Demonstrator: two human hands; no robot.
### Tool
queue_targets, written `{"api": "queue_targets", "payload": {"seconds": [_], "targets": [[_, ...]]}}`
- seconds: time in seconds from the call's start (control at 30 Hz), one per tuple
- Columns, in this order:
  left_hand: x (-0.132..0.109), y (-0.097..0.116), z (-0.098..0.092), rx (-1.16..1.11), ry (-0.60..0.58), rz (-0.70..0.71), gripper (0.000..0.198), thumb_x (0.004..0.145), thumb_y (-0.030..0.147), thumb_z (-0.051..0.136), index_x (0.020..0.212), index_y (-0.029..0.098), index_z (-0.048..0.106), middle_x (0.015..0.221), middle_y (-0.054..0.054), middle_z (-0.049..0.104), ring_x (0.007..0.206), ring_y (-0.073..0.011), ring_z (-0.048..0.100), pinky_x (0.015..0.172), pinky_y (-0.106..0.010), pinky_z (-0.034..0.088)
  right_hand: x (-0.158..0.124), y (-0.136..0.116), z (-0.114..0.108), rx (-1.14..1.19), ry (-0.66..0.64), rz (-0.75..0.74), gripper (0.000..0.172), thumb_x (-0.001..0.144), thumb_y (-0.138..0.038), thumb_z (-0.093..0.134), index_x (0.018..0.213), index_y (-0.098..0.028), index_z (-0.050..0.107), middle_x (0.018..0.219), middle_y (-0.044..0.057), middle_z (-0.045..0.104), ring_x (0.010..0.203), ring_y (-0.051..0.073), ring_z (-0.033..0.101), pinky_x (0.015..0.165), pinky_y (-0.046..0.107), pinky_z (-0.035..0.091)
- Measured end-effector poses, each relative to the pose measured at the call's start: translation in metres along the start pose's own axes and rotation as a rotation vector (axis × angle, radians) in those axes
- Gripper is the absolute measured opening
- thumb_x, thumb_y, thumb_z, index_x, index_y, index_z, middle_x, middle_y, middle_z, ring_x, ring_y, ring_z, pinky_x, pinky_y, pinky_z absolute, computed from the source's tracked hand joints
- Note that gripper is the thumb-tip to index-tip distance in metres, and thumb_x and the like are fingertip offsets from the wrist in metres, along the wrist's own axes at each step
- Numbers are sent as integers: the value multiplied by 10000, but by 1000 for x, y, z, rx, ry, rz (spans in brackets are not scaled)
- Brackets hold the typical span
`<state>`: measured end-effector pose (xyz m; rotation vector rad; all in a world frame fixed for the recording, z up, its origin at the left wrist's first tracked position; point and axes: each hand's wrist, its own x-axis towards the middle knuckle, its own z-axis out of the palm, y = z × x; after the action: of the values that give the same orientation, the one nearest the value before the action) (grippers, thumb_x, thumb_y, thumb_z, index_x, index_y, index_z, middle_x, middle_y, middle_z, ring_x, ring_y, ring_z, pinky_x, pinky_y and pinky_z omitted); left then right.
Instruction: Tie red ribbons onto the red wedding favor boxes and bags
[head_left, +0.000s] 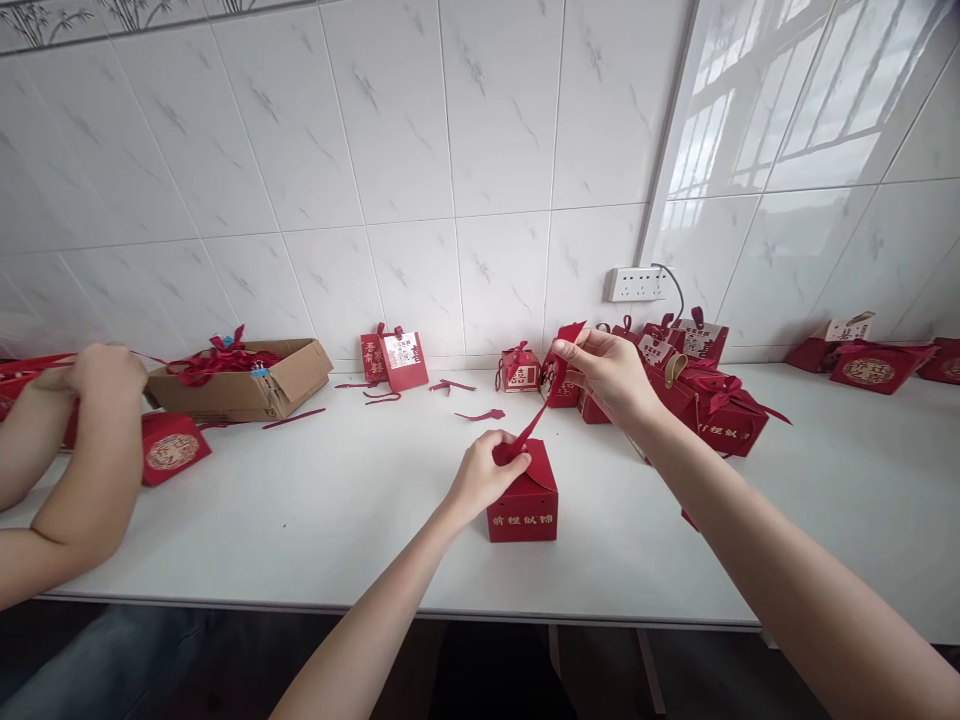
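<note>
A small red gift box with gold lettering on its front stands on the white table before me. My left hand is closed on the lower end of a red ribbon, just over the box's top left side. Whether its fingers also touch the box I cannot tell. Higher up and to the right, my right hand pinches the ribbon's other end between thumb and fingers. The ribbon runs taut and slanting from one hand to the other.
Several finished red boxes crowd the table on the right. A cardboard carton of ribbons stands at the left, beside another person's arms and a red box. Ribbon scraps lie near the wall, below a power strip.
</note>
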<state>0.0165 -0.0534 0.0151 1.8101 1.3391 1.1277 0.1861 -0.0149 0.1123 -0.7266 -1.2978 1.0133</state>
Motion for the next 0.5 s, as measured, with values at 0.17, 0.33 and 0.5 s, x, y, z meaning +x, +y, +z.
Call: {"api": "queue_targets", "payload": {"seconds": [0.17,0.33,0.5], "targets": [[-1,0,0,-77,22,3,202,799,380,528,777,186,580,869,-34,652,848,-199,599,795,-309,430,-1,1,-1,37,2,17,458,436,-450,852,575,-172,515,616,-19,581,564,98,556,494,221,468],[-2,-2,0,-69,-13,-23,151,767,337,562,755,187,582,873,-33,649,841,-202,604,774,-304,433,-2,0,0,43,-5,1,440,459,-439,847,568,-172,514,605,-19,590,589,110,583,531,234,495],[-2,3,-2,-52,-13,-35,173,781,353,541,767,190,596,846,-26,650,819,-202,605,753,-301,429,-2,-2,0,2,8,-13,414,526,-440,820,576,-177,504,603,-19,602,562,101,580,479,204,459]]}}
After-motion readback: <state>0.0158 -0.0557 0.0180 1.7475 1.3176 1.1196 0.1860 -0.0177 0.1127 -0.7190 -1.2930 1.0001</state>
